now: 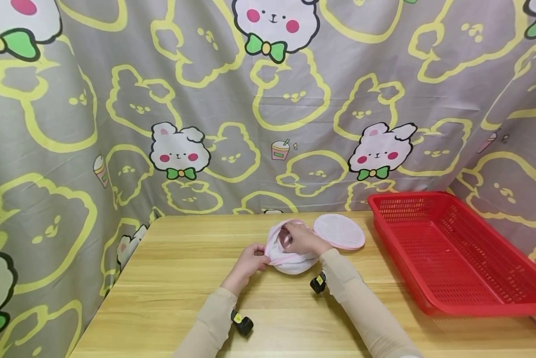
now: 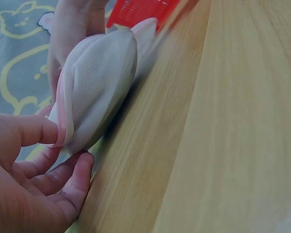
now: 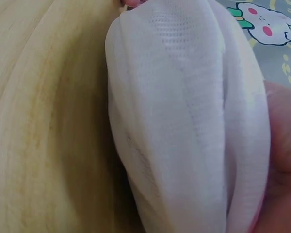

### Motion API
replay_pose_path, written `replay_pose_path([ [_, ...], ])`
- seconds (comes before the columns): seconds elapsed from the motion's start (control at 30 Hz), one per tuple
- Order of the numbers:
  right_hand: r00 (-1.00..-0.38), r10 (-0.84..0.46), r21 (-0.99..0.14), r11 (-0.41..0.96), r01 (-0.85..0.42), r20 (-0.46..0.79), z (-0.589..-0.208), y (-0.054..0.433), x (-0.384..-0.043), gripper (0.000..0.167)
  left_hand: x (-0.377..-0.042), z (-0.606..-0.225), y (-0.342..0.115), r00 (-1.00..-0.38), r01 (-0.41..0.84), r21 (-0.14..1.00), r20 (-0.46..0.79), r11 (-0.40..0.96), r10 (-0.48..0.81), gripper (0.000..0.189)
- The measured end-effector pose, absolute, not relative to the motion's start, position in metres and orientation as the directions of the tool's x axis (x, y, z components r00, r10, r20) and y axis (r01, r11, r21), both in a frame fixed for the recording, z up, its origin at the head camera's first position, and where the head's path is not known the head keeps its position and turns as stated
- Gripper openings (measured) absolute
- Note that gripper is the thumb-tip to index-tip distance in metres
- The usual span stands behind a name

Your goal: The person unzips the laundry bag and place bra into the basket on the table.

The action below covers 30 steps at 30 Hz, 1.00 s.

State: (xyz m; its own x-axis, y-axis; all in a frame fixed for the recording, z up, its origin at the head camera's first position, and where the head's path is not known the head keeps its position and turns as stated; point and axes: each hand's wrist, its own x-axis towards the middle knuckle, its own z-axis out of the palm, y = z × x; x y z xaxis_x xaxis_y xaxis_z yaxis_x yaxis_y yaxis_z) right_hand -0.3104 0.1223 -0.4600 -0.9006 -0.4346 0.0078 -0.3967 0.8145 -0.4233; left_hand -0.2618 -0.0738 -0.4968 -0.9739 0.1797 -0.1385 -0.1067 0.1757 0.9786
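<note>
A white mesh laundry bag [image 1: 294, 267] with a pink zip edge sits on the wooden table, its mouth turned up and open. My left hand [image 1: 251, 262] pinches the bag's pink edge at the left; the left wrist view shows the thumb on the zip and the other fingers lower down by the mesh. My right hand [image 1: 304, 239] reaches into the mouth from the right, fingers and thumb around a shiny pinkish-brown item [image 1: 286, 239] whose kind I cannot tell. In the right wrist view the mesh bag [image 3: 179, 116] covers most of that hand's fingers.
Behind and right of the bag lies a flat, round white mesh piece [image 1: 339, 230] with pink trim. A red plastic basket [image 1: 422, 298] stands along the table's right side. A patterned grey curtain [image 1: 232, 164] hangs behind the wooden table [image 1: 169, 288].
</note>
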Motion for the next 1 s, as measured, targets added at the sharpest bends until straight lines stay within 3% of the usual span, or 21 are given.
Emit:
replay_pose_path([
  [0.53, -0.947, -0.320, -0.461, 0.844, -0.274, -0.022, -0.472, 0.120, -0.313, 0.084, -0.263, -0.498, -0.073, -0.976, -0.100, 0.981, -0.129, 0.169, 0.173, 0.030],
  [0.77, -0.955, -0.296, -0.515, 0.819, -0.252, -0.003, -0.473, 0.120, -0.310, 0.079, -0.261, -0.494, -0.073, -0.973, -0.145, 0.975, -0.171, 0.167, 0.156, 0.028],
  [1.0, -0.957, -0.291, -0.498, 0.828, -0.258, 0.010, -0.476, 0.120, -0.309, 0.079, -0.262, -0.490, -0.072, -0.972, -0.158, 0.970, -0.186, 0.186, 0.144, 0.042],
])
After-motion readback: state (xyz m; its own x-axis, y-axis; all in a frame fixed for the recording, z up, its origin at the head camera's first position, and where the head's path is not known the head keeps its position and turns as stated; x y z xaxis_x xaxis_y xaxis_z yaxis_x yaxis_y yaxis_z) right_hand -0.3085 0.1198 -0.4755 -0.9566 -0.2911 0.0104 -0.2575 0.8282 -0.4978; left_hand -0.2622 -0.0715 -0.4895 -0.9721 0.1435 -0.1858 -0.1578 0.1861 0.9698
